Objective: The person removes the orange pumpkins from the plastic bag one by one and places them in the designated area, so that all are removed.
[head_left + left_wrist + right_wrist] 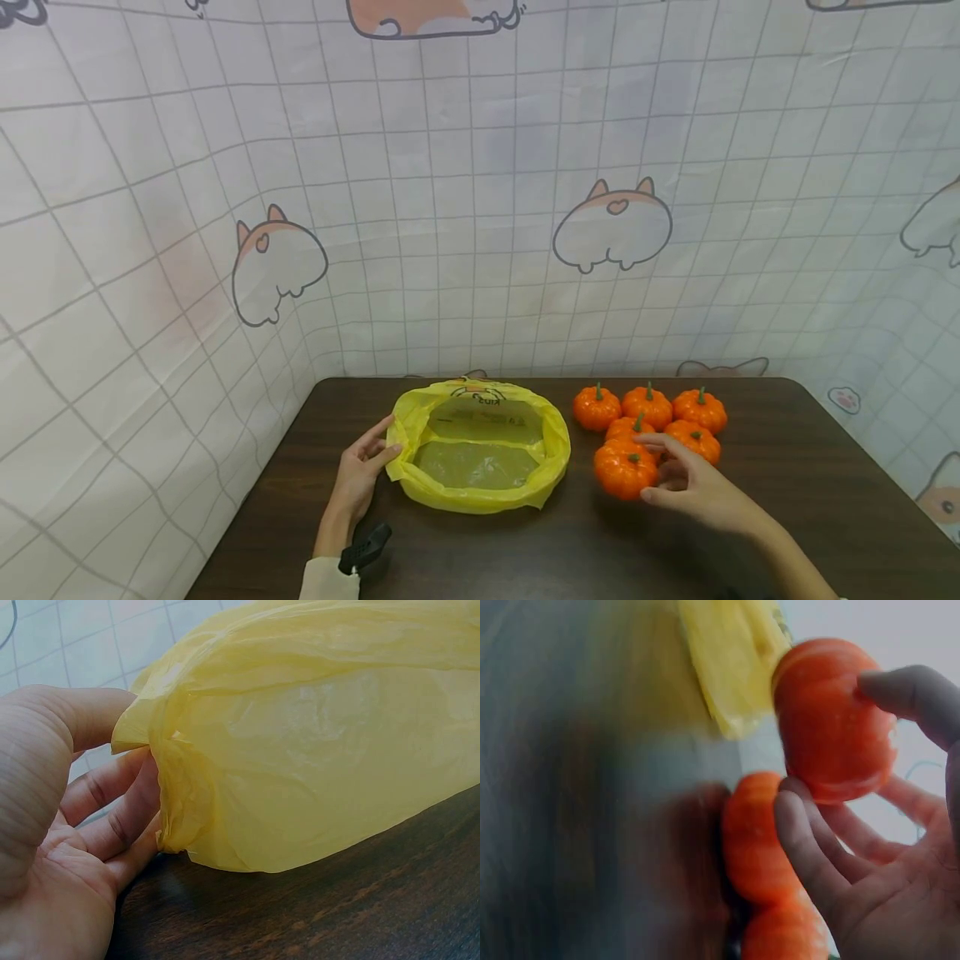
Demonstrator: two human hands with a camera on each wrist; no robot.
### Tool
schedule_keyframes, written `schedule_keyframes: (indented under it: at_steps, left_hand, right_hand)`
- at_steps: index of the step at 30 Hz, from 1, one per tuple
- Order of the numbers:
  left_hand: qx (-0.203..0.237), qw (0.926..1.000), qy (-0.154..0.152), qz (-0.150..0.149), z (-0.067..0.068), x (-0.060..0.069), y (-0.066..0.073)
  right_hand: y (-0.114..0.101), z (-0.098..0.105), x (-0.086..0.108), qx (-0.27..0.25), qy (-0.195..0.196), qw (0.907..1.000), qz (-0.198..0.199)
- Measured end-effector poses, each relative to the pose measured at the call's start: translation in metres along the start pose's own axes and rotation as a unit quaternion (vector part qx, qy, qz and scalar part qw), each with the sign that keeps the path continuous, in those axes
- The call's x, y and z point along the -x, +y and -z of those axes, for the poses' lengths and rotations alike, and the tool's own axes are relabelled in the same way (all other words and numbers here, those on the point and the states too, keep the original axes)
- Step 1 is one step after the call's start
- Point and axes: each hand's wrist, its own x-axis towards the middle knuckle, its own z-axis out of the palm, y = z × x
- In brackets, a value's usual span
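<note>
A yellow plastic bag (pixel 480 498) stands on the table with its mouth spread wide, its inside visible in the head view. At its left side, my left hand (pixel 362 473) holds the bag's rim; in the left wrist view some fingertips are hidden behind the yellow film (pixel 300 765). My right hand (pixel 693 487) grips a small orange pumpkin (pixel 625 471) between thumb and fingers. This pumpkin (pixel 829 720) is raised off the table in the right wrist view. Behind it, several more orange pumpkins (pixel 648 408) with green stems sit in a cluster.
The dark wooden table (pixel 540 550) carries everything. A white cloth (pixel 480 317) with grid lines and cartoon animals hangs behind the table and along its sides. A black strap (pixel 366 550) circles my left wrist.
</note>
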Motion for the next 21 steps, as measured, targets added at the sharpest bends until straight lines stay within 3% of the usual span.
schedule_keyframes:
  at_steps: [6, 9, 16, 21]
  left_hand:
    - [0.002, 1.0000, -0.003, -0.004, 0.000, -0.001, -0.001]
    - [0.000, 1.0000, -0.005, -0.005, 0.001, -0.001, -0.003]
    - [-0.002, 1.0000, -0.002, -0.008, 0.001, -0.002, -0.004]
    - [0.000, 1.0000, -0.003, -0.009, 0.001, -0.003, -0.004]
  right_hand:
    - [0.002, 0.017, 0.006, -0.001, -0.013, 0.9999, -0.004]
    - [0.005, 0.023, 0.009, 0.000, -0.004, 0.9999, -0.012]
    - [0.011, 0.029, 0.017, 0.023, 0.018, 0.9993, 0.024]
    - [0.016, 0.032, 0.021, 0.048, 0.028, 0.9984, 0.008]
